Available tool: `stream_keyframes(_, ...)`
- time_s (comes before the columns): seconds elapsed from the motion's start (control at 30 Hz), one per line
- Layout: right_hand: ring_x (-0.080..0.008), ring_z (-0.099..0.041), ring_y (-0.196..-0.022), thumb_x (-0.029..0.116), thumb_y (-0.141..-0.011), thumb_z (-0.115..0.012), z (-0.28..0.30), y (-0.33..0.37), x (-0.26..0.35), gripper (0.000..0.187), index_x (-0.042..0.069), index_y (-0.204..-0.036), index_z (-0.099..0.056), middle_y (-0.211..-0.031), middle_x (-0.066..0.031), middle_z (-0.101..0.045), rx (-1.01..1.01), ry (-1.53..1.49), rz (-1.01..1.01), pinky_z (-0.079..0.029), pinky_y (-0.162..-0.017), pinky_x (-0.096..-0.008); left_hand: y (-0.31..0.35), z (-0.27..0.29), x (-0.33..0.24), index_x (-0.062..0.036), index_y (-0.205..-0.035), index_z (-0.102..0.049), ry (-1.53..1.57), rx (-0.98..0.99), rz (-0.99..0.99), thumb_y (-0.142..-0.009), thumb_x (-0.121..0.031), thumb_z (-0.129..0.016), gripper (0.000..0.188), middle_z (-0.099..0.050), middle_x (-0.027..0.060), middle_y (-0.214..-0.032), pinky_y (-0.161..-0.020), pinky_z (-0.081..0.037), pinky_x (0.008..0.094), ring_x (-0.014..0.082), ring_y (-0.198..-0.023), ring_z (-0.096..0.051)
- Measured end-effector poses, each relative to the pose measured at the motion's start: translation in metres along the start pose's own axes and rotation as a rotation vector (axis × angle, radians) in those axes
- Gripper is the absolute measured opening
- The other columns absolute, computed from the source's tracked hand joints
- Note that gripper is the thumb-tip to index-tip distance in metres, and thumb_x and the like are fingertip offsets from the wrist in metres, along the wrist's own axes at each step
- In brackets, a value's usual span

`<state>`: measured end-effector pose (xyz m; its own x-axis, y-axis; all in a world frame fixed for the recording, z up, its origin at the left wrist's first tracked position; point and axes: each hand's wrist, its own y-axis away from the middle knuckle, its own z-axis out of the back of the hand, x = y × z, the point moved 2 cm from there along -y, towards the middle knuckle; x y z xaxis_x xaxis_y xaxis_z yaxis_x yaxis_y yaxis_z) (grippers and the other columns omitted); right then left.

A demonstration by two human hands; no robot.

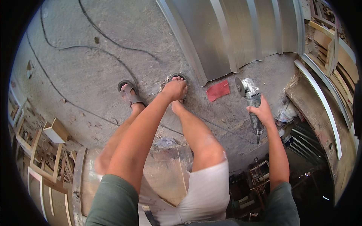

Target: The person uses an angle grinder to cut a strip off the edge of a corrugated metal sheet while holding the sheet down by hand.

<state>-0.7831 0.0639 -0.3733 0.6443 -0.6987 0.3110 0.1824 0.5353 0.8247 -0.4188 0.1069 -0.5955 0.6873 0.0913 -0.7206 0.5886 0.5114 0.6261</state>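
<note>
My right hand (261, 111) is closed around the body of an angle grinder (253, 98), held off to the right with its disc at the upper left end and its cord leaving the lower end. My left hand (175, 90) reaches down over my right foot and its dark sandal (178, 76). Its fingers look curled downward, and whatever they grip is hidden beneath the hand. My left foot wears a brown strapped sandal (132, 96). A red piece of cloth or sandpaper (218, 91) lies on the floor between my left hand and the grinder.
Ribbed metal sheeting (226, 37) lies ahead. Black cables (86, 46) trail over the dusty concrete floor (124, 34). Wooden frames (47, 158) crowd the left. On the right are a curved white strip (325, 105), stacked boards (332, 49) and dark metal bars (307, 143).
</note>
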Motion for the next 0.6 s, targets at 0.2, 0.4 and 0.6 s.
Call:
stream_keyframes(0.2, -0.0327, -0.065, -0.119, 0.023, -0.066, -0.088, -0.062, -0.067, -0.056, 0.091, -0.011, -0.14, -0.047, -0.125, -0.0269, -0.066, 0.074, 0.229, -0.031, -0.047, -0.104, -0.0394, -0.062, -0.044, 0.078, 0.0036, -0.12, -0.064, 0.432, -0.122, 0.445, -0.096, -0.031, -0.069, 0.043, -0.074, 0.0222, -0.107, -0.074, -0.059, 0.0404, 0.0284, -0.087, -0.074)
stream_keyframes(0.4, -0.0368, -0.063, -0.122, 0.026, -0.064, -0.089, -0.098, -0.09, -0.085, 0.097, -0.01, -0.143, -0.045, -0.127, -0.028, -0.065, 0.094, 0.282, -0.073, -0.047, -0.105, -0.0417, -0.095, -0.022, 0.074, 0.0057, -0.131, -0.058, 1.012, -0.749, 0.46, -0.093, -0.039, -0.076, 0.062, -0.071, 0.016, -0.113, -0.066, -0.056, 0.0296, 0.0179, -0.087, -0.07)
stream_keyframes(0.6, -0.039, -0.062, -0.124, 0.031, -0.062, -0.089, -0.107, -0.1, -0.123, 0.102, -0.011, -0.144, -0.045, -0.13, -0.031, -0.063, -0.027, 0.329, -0.077, -0.048, -0.105, -0.0419, -0.12, 0.001, 0.063, 0.0061, -0.129, -0.059, 1.043, -0.714, 0.289, -0.091, -0.037, -0.079, 0.06, -0.072, 0.0122, -0.106, -0.063, -0.052, 0.026, 0.0133, -0.08, -0.068)
